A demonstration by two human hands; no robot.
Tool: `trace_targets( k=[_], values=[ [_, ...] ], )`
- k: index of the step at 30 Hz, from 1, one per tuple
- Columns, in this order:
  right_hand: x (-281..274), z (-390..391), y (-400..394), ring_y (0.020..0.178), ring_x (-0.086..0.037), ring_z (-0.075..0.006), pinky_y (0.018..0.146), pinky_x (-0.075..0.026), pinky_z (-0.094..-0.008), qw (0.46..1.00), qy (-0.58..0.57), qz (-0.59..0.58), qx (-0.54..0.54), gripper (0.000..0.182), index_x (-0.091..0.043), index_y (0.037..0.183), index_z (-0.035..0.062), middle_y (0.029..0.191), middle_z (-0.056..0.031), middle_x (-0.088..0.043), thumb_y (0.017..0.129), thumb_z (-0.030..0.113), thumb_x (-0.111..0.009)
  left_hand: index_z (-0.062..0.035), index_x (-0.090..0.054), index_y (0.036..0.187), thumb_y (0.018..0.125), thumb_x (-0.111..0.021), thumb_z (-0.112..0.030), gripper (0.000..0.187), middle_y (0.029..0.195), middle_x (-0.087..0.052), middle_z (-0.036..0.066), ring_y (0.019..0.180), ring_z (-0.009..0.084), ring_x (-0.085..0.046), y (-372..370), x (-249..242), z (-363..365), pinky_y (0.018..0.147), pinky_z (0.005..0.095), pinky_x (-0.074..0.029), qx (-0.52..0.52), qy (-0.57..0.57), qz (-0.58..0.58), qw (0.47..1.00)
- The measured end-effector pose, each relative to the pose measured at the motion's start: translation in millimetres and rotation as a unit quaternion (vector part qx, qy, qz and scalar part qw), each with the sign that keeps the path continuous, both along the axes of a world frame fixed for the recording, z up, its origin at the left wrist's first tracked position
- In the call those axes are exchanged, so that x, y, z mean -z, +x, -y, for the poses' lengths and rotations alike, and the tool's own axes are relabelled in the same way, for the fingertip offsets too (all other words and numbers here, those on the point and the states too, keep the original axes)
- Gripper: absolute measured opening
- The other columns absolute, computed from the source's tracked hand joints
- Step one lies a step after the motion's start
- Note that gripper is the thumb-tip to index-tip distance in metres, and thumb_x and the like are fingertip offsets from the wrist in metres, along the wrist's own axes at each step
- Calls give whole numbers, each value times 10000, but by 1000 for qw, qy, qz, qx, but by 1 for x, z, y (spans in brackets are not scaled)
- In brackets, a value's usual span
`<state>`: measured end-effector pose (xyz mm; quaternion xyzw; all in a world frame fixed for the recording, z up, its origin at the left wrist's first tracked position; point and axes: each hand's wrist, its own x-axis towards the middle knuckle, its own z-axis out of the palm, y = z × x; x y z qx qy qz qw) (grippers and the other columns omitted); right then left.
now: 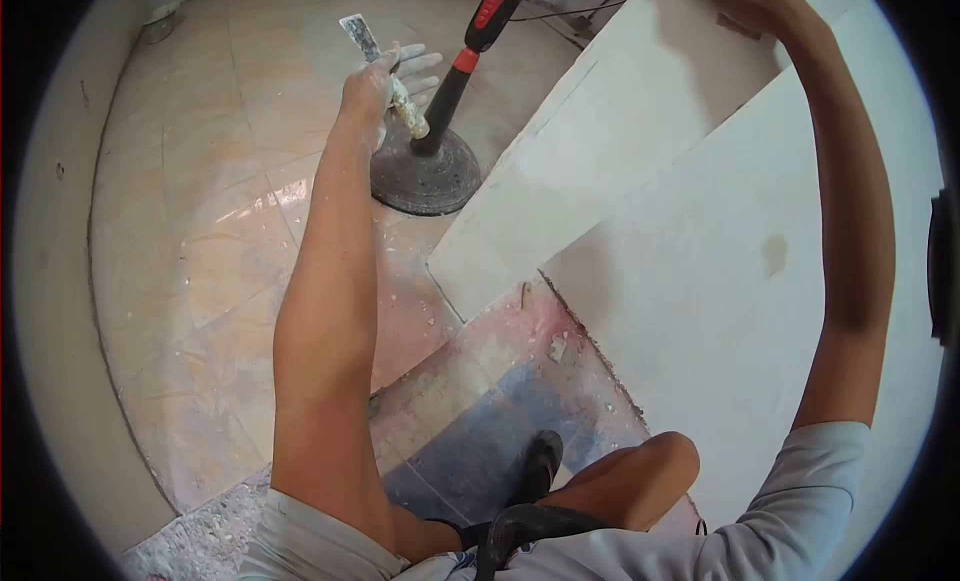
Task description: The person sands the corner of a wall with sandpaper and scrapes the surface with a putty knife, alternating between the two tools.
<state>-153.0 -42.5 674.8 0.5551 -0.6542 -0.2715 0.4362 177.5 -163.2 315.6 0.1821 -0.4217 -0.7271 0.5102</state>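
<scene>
My left hand (375, 86) is out over the floor, a putty knife (408, 109) tucked between thumb and palm while the other fingers stretch out. The knife's blade (358, 33) points up and away, and its handle is caked with white filler. White dust coats the fingers. At the top edge of the view my right hand (745, 3) is up against the white wall (690, 251) near its corner. A small flat brown piece (738, 27) shows under that hand; the fingers are partly cut off.
A pedestal fan's round black base (425, 176) and red-black pole (490, 21) stand beyond the left hand. A tiled floor (230, 211) bears dust and flakes. A low step edge (430, 356) crosses before my feet. At left is another wall (60, 261).
</scene>
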Motion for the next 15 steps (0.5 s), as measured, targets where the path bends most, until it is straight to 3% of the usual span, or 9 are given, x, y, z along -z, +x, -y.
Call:
trace_targets(
  k=[3,4,5,6,9,11,13,14,15],
  values=[
    [96,-25,132,1178,-639,-294,971,-544,-442,999,26,7,47,340,-677,1243,73,1308,-122,-662,960,174,-519,-38,-529,1421,1111,-321,-346,484,1361,-664,111,1139,230,-667,-2,0,-1,948,342,-503,-1,-1,0,1000],
    [98,-26,140,1186,-636,-294,980,-541,-442,998,33,9,61,340,-677,1243,72,1311,-124,-660,960,175,-519,-39,-531,1420,1111,-323,-354,487,1358,-666,108,1138,229,-666,-1,-3,-2,947,343,-503,-5,-3,3,1000],
    [160,-12,88,1337,-519,-292,1164,-384,-440,956,2,-52,-288,340,-686,1228,70,1375,-132,-619,980,221,-510,-38,-531,1420,1110,-329,-366,494,1358,-667,104,1140,227,-665,-1,-6,-4,959,346,-502,-2,3,-3,1000],
    [218,-10,89,1418,-429,-303,1247,-207,-447,960,75,-10,-270,354,-710,1200,72,1388,-133,-607,965,248,-513,-38,-531,1420,1110,-329,-366,494,1358,-667,104,1140,227,-665,-1,-8,-5,959,346,-502,-3,1,-4,1000],
    [398,-6,99,1287,-537,-314,1207,-292,-492,955,40,169,-239,371,-728,1125,0,1225,-150,-651,894,239,-564,-38,-533,1426,1106,-341,-378,505,1362,-665,104,1158,241,-659,1,-13,-9,972,358,-507,-2,-19,-10,1000],
    [423,-27,125,1312,-518,-326,1182,-338,-449,960,187,23,-209,358,-683,1174,17,1218,-128,-653,881,212,-616,-38,-533,1427,1105,-343,-380,507,1368,-660,106,1161,244,-659,8,-23,-17,968,359,-509,2,-37,2,999],
    [395,-30,121,1280,-539,-330,1116,-413,-451,952,216,56,-209,373,-675,1188,44,1211,-108,-653,859,214,-633,-33,-531,1429,1106,-336,-378,512,1387,-647,112,1165,249,-658,13,-26,-20,961,344,-521,16,-62,12,998],
    [361,-29,135,1295,-536,-310,1044,-478,-442,967,213,65,-125,409,-666,1227,72,1249,-91,-647,845,217,-647,-33,-531,1429,1106,-336,-378,512,1387,-647,112,1165,249,-658,15,-25,-16,961,344,-521,16,-56,13,998],
    [344,-18,115,1317,-526,-285,999,-513,-444,978,128,97,-137,429,-663,1261,93,1296,-88,-636,848,204,-641,-33,-530,1428,1108,-325,-367,506,1387,-646,110,1166,247,-658,16,-24,-11,958,339,-523,4,-70,10,997]
  ],
)
